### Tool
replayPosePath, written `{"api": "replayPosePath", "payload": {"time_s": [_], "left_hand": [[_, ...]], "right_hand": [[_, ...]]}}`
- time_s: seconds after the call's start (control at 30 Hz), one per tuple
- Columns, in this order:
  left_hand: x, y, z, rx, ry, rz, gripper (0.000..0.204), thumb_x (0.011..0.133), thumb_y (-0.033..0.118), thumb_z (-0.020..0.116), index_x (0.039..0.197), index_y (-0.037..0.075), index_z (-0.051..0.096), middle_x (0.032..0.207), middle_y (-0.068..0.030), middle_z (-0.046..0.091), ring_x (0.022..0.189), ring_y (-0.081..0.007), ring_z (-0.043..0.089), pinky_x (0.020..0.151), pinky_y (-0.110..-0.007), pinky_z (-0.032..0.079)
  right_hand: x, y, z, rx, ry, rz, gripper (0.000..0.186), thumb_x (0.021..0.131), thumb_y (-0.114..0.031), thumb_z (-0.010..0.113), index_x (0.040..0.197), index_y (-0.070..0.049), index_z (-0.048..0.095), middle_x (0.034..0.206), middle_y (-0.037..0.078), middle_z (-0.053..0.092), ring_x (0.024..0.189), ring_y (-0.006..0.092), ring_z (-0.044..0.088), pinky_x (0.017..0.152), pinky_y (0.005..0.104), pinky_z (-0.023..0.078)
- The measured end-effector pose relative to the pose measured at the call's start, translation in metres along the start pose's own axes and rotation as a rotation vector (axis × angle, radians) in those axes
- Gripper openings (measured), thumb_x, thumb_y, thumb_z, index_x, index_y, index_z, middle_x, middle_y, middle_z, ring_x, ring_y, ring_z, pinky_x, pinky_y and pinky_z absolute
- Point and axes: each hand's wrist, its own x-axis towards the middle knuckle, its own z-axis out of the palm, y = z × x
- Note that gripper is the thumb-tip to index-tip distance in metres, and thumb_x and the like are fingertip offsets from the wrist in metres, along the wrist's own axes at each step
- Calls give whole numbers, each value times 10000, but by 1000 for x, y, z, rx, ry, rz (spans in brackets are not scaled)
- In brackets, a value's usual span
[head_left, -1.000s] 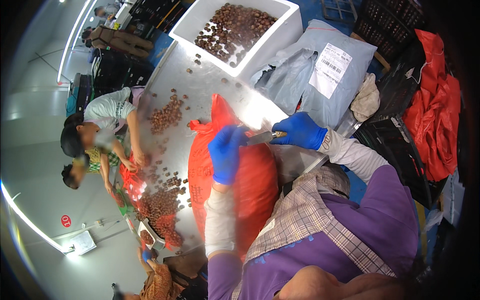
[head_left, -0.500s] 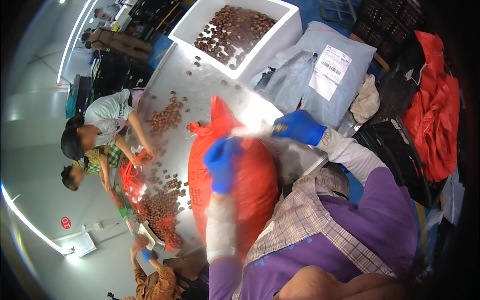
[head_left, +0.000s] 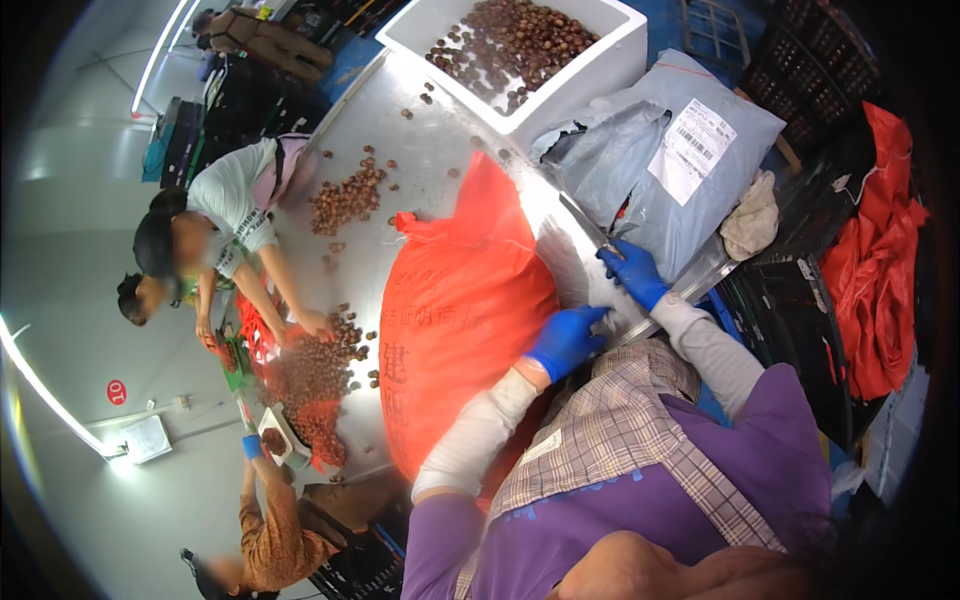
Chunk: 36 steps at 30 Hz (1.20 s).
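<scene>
A large, full red woven sack point(head_left: 450, 330) lies on the metal table in front of me, with dark printing on its side and a loose flap at its far end. My left hand point(head_left: 568, 342), in a blue glove, is at the sack's right side with its fingers apart and nothing visible in them. Farther right, my right hand point(head_left: 636, 272), also gloved in blue, is at the metal edge beside a grey plastic parcel point(head_left: 600, 165). Its fingers are bent together; what they hold, if anything, is hidden.
A white foam box point(head_left: 570, 90) of round brown fruits stands at the back. Loose fruits point(head_left: 347, 200) lie on the metal table point(head_left: 430, 140). Co-workers point(head_left: 230, 210) reach over a fruit pile point(head_left: 310, 385) at left. Red sacks point(head_left: 880, 280) hang over black crates point(head_left: 790, 330) at right.
My left hand has moved from over the sack rightward to its near right side. My right hand has shifted slightly right and is lower on the metal edge. The view has shifted slightly.
</scene>
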Motion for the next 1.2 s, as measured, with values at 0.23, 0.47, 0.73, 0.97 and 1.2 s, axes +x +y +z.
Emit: {"api": "replayPosePath", "payload": {"time_s": [0.23, 0.47, 0.73, 0.97, 1.2], "left_hand": [[-11, 87, -62, 655, 244, -204, 300, 745, 320, 738, 930, 101, 650, 876, -90, 648, 832, -277, 611, 664, -393, 448], [18, 75, -91, 907, 737, 219, 166, 753, 236, 728, 754, 128, 600, 705, -40, 580, 712, -246, 554, 627, -385, 372], [3, 30, -97, 295, 608, 37, 108, 794, 83, 699, 860, 10, 654, 756, -64, 613, 701, -159, 576, 646, -292, 462], [0, 32, -96, 193, 627, 7, 90, 821, 38, 657, 891, -18, 652, 783, -53, 609, 746, -104, 552, 705, -257, 471], [6, 64, -98, 247, 576, -10, 95, 845, 76, 651, 841, -18, 635, 681, 1, 543, 621, -61, 484, 565, -241, 428]], "right_hand": [[5, -46, 28, -195, 34, -582, 284, 861, -163, 635, 1119, -43, 625, 963, 101, 674, 872, 220, 640, 797, 317, 495], [14, -86, 44, 265, -432, -346, 138, 861, -108, 651, 941, 4, 663, 918, 54, 671, 833, 111, 600, 779, 272, 483], [49, -75, 35, -148, -117, -574, 147, 889, -147, 589, 955, -16, 595, 834, 89, 619, 755, 167, 571, 721, 306, 468], [12, -95, 47, -221, -177, -814, 141, 775, -80, 705, 911, -58, 673, 853, 70, 654, 772, 191, 617, 727, 308, 482], [11, -92, 50, -400, -115, -1065, 180, 724, -104, 739, 893, -88, 679, 846, 66, 653, 789, 255, 622, 728, 336, 480]]}}
